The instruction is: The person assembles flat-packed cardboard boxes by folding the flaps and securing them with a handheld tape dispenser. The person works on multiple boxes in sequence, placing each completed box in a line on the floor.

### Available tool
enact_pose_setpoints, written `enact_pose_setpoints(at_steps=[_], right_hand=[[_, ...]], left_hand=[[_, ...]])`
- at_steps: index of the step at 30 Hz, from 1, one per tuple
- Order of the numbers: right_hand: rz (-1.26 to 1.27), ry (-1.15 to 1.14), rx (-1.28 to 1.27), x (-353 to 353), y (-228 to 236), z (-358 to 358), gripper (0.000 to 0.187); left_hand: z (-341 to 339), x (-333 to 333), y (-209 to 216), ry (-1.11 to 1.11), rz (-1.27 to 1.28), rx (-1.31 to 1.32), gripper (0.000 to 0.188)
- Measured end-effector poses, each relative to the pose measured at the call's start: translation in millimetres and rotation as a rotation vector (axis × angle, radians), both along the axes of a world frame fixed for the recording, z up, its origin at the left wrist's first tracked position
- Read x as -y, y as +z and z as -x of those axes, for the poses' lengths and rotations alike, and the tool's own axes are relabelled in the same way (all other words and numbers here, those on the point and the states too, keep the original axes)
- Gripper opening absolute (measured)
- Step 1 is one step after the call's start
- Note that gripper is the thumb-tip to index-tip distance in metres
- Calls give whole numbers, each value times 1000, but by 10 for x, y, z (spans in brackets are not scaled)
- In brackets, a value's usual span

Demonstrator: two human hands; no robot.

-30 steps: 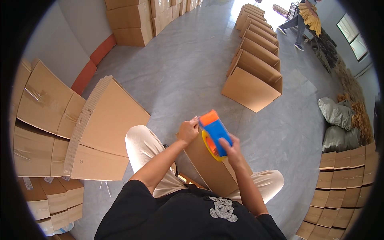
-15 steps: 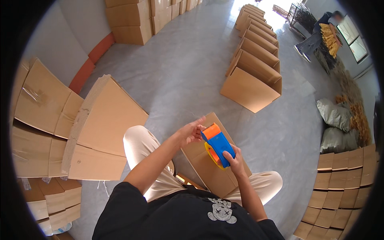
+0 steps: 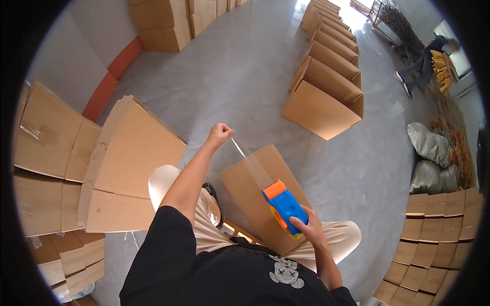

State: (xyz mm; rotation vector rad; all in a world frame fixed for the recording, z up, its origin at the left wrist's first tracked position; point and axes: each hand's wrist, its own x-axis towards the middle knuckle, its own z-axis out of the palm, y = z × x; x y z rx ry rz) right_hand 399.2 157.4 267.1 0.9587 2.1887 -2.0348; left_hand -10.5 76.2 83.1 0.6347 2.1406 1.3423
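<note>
My right hand [image 3: 312, 227] grips a blue and orange tape dispenser [image 3: 289, 208] that carries a yellow-edged roll. A length of clear packing tape [image 3: 256, 171] stretches from the dispenser's orange end up and to the left. Its far end is pinched in my left hand [image 3: 220, 134], whose fingers are closed above the floor. Under the dispenser, a flat folded cardboard box [image 3: 242, 184] lies across my lap, between my knees. The tape runs over this box and past its far edge.
Open cardboard boxes [image 3: 322, 113] stand in a row ahead. Flattened cardboard [image 3: 138, 163] leans at my left, with stacked cartons [image 3: 158, 30] farther back. More stacked cardboard [image 3: 434, 229] and grey sacks [image 3: 427, 143] sit at right. A person [image 3: 426, 64] carries a yellowish bundle at far right.
My left hand has moved from beside the dispenser up and left, drawing out tape. The dispenser has shifted down toward me. The other person appears farther right.
</note>
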Motion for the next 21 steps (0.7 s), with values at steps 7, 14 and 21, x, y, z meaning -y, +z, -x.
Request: enact_pose_setpoints(at_steps=[7, 14, 21], right_hand=[[-14, -63, -9, 9, -79, -11, 45], [-5, -51, -22, -5, -99, -1, 47], [52, 43, -2, -17, 194, 18, 49]], left_hand=[[-777, -99, -445, -329, 280, 509, 27], [-588, 106, -570, -598, 592, 84, 44], [-1199, 192, 635, -353, 232, -208, 57]])
